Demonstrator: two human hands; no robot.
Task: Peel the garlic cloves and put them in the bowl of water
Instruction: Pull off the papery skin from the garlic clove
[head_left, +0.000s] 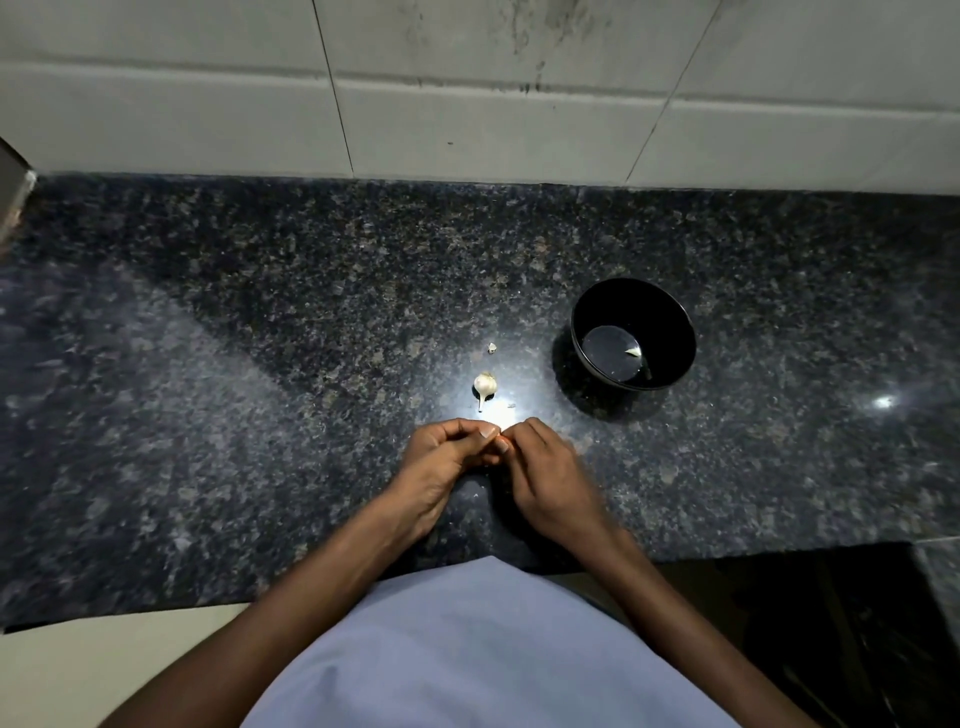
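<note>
1. Centrally, both hands meet just above the near part of a dark speckled granite counter (208, 364), fingertips together.
2. Left hand (441, 457): fingers curled inward, thumb nail up, pinching toward the right hand's fingertips.
3. Right hand (540, 467): fingers curled likewise, tips touching the left thumb. A small pale thing shows between the fingertips, most likely a garlic clove (502, 442); too hidden and washed out by glare to be sure.
4. Garlic bulb (484, 385), white, lies on the counter just beyond the hands, its stem pointing toward the person. It touches neither hand.
5. Small pale scrap of peel (492, 348) lies a little beyond the bulb, apart from it.
6. Black bowl (675, 332) stands upright to the right of the bulb, beyond the right hand. Shallow water sits at its bottom, with one pale peeled clove (632, 352) in it.
7. Pale tiled wall (467, 104) behind the counter, with dark smudges high up.
8. Light blue shirt (483, 649) fills the bottom centre; both forearms are bare.
</note>
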